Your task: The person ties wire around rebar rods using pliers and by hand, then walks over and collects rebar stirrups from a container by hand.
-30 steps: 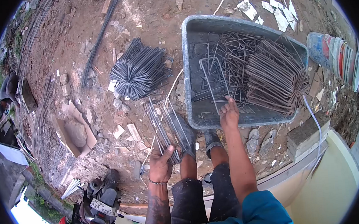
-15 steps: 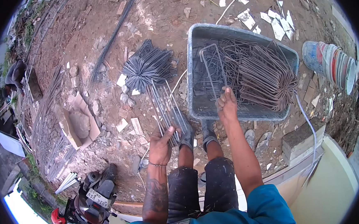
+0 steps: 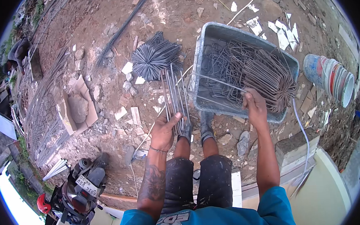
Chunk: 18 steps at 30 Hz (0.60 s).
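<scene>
My left hand (image 3: 164, 131) is closed round several bent steel rebar stirrups (image 3: 174, 92), which stand up from the fist with the thumb across them. My right hand (image 3: 255, 103) grips one end of a single rebar stirrup (image 3: 220, 82), its long sides pointing left over the near-left rim of the grey tub (image 3: 197, 66). Inside the tub lie a rusty stack of stirrups (image 3: 264, 74) at the right and a loose tangle of them at the left. Beyond my left hand, a dark bundle of stirrups (image 3: 156, 56) rests on the dirt.
Stacked buckets (image 3: 328, 76) lie on their side at the right. A torn cardboard box (image 3: 77, 104) and long rebar rods (image 3: 50, 108) lie on the left. A motorcycle (image 3: 79, 188) stands lower left. Broken white tiles (image 3: 282, 34) litter the ground; a person (image 3: 18, 54) bends at far left.
My right hand has moved right and towards me, and its stirrup has swung from upright to pointing left. My left hand keeps its stirrups. The view has shifted slightly.
</scene>
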Each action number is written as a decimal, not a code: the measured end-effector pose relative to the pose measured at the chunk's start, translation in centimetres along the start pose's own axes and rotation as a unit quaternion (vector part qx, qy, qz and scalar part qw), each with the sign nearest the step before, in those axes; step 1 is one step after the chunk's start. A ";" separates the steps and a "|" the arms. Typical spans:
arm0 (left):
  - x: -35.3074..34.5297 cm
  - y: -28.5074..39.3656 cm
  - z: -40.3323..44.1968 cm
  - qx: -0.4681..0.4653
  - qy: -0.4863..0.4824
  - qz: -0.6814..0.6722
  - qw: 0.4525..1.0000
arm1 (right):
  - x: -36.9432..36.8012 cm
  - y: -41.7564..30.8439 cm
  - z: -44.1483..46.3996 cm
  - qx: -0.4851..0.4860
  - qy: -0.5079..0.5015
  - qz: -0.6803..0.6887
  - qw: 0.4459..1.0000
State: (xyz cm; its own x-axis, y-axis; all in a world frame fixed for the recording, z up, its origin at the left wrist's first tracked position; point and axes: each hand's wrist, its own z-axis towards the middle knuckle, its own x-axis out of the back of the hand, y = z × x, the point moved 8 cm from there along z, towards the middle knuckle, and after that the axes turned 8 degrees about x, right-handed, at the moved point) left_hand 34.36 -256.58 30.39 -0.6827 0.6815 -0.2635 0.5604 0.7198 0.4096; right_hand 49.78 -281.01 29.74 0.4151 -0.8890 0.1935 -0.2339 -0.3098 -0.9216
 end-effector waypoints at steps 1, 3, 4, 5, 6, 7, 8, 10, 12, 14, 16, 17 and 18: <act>0.4 -0.1 -0.1 -0.003 0.007 -0.006 1.000 | 0.2 -1.0 0.2 0.000 -0.002 0.001 1.000; 1.0 -0.4 -0.2 0.002 0.003 0.007 1.000 | -1.3 -4.5 1.4 0.129 -0.138 -0.151 0.970; 1.3 -0.5 -0.2 0.008 -0.002 0.021 1.000 | -0.9 -5.4 2.3 0.131 -0.139 -0.148 0.970; 1.7 -0.4 -0.3 0.006 0.001 0.024 1.000 | -1.4 -5.8 2.9 0.116 -0.202 -0.142 0.962; 2.0 -0.5 -0.4 0.014 -0.005 0.030 0.999 | -2.1 -6.3 3.6 0.100 -0.264 -0.134 0.950; 2.3 -0.6 -0.5 0.024 -0.012 0.037 0.999 | -2.6 -7.1 4.3 0.089 -0.310 -0.148 0.935; 2.4 -0.5 -0.6 0.023 -0.026 0.076 0.997 | -3.7 -8.2 4.7 0.089 -0.360 -0.166 0.914; 2.2 -0.4 -1.2 0.031 -0.046 0.099 0.994 | -6.1 -9.0 5.1 0.083 -0.402 -0.187 0.892; 1.4 -0.7 -1.5 0.032 -0.085 0.118 0.989 | -9.8 -10.4 4.4 0.235 -0.464 -0.180 0.835; 1.0 -1.1 -2.3 0.056 -0.105 0.123 0.985 | -12.7 -10.0 4.4 0.263 -0.477 -0.173 0.821; 0.8 -1.5 -3.0 0.091 -0.103 0.126 0.982 | -14.6 -9.6 4.2 0.273 -0.485 -0.179 0.811; 0.7 -1.6 -3.1 0.094 -0.115 0.133 0.980 | -15.2 -8.6 4.1 0.269 -0.475 -0.185 0.817; 0.9 -1.5 -3.2 0.087 -0.107 0.128 0.982 | -15.5 -8.2 4.1 0.280 -0.435 -0.139 0.845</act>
State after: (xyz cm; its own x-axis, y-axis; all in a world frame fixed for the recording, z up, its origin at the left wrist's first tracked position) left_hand 31.42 -257.45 32.30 -0.4060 0.8417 -0.3560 0.7851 0.5206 0.3355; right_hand 48.83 -263.35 32.90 0.9316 -0.1491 0.3316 0.3291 -0.0415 -0.9434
